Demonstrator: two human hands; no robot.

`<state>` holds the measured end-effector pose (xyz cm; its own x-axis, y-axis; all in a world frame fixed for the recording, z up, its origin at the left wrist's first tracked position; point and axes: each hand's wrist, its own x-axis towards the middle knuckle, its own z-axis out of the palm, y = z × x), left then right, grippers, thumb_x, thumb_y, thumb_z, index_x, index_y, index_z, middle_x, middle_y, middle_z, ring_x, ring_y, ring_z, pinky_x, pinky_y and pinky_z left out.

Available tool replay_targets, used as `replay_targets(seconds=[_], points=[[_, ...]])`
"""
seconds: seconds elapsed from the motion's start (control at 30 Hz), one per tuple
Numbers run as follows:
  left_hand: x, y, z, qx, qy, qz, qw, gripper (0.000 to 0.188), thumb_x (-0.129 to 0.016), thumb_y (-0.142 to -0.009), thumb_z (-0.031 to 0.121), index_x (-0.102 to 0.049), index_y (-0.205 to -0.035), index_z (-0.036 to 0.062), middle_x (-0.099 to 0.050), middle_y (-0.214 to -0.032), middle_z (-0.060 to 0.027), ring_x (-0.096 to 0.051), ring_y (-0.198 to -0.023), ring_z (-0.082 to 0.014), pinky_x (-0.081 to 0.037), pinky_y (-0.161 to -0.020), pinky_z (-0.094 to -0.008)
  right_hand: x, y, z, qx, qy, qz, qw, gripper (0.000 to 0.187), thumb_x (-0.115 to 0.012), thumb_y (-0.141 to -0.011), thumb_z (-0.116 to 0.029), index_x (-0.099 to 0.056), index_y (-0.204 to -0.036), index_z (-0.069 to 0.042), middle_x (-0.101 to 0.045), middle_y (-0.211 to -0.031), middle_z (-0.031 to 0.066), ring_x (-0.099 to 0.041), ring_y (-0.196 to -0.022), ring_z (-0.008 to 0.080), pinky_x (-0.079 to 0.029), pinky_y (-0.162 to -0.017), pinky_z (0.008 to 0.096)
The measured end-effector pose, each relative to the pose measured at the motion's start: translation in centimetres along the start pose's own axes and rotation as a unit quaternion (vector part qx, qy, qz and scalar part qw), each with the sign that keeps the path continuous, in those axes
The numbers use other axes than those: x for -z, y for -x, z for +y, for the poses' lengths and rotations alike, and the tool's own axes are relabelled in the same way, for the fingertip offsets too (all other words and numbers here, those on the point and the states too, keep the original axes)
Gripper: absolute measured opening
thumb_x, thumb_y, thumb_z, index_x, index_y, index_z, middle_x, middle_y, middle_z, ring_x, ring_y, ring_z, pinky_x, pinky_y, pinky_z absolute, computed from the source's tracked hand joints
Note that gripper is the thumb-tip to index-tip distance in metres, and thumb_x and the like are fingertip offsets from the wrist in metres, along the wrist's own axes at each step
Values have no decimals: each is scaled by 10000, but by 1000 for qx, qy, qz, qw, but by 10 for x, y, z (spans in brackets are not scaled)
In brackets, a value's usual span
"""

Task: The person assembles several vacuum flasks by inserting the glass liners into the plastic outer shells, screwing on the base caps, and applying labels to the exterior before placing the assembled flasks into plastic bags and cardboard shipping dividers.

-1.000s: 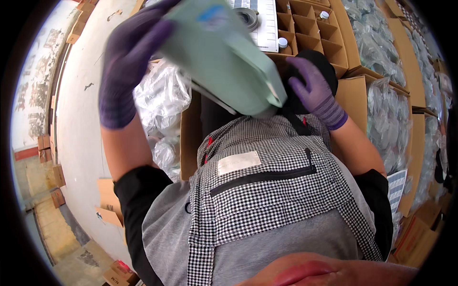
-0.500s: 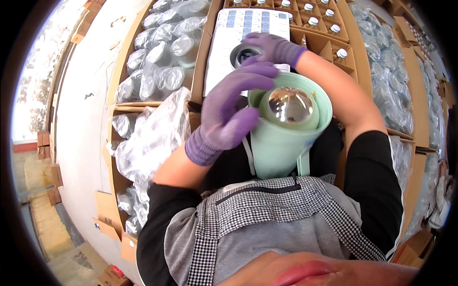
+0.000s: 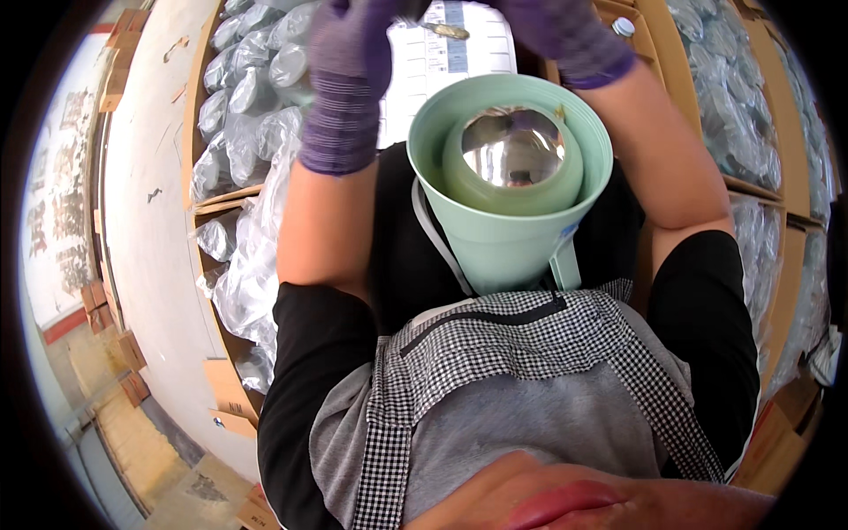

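A pale green jug-shaped flask body (image 3: 495,252) with a side handle stands in my lap, its open end up. A rounded silvery liner (image 3: 512,146) sits inside it. Beyond it, at the top edge, are my gloved left hand (image 3: 349,53) and right hand (image 3: 565,40), both in purple gloves. The picture's edge cuts off the fingers of both, so what they hold, if anything, is hidden. Between them, over a printed white sheet (image 3: 415,88), shows a small blurred greenish-tan piece (image 3: 446,31) that I cannot make out.
On the left, a carton holds clear plastic-wrapped rounded items (image 3: 243,115), with a loose plastic bag (image 3: 256,256) hanging over it. More plastic-wrapped items (image 3: 729,97) fill cartons on the right. Near my right hand a capped bottle (image 3: 623,26) stands in a divided carton.
Both hands have moved away from me to the top edge, the left leaving the flask's rim. The dark ring-shaped part on the sheet is out of sight. The view has shifted slightly.
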<state>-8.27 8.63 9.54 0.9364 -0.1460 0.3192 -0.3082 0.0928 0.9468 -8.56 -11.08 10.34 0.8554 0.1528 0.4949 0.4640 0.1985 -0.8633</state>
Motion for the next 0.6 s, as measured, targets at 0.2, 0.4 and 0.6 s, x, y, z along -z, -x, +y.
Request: replay_targets(seconds=[0.2, 0.4, 0.6], points=[[8, 31, 63, -178, -66, -415, 890, 823, -811, -720, 453, -594, -1313, -75, -572, -1370, -280, -581, -1270, -368, -455, -1077, -445, 55, 108, -85, -54, -77, 112, 989, 585, -555, -1000, -403, -492, -1363, 51, -623, -1222, 148, -613, -1111, 236, -454, -1051, 356], [-26, 72, 76, -121, -113, -350, 922, 589, -705, -841, 396, -663, -1223, -50, -669, -1189, -195, -638, -1105, -291, -493, -932, -393, 15, 126, -79, -25, 4, 6, 1000, 657, -493, -1018, -513, -516, -1350, 53, -583, -1309, 175, -549, -1231, 246, -397, -1089, 357], [-3, 49, 87, -144, -153, -491, 845, 737, -891, -563, 296, -703, -1193, -36, -620, -1334, -241, -608, -1237, -346, -458, -1060, -415, 26, 132, -72, 84, 178, -48, 979, 411, -450, -1057, -305, -612, -1198, 45, -634, -1202, 180, -605, -1159, 292, -450, -1027, 373]])
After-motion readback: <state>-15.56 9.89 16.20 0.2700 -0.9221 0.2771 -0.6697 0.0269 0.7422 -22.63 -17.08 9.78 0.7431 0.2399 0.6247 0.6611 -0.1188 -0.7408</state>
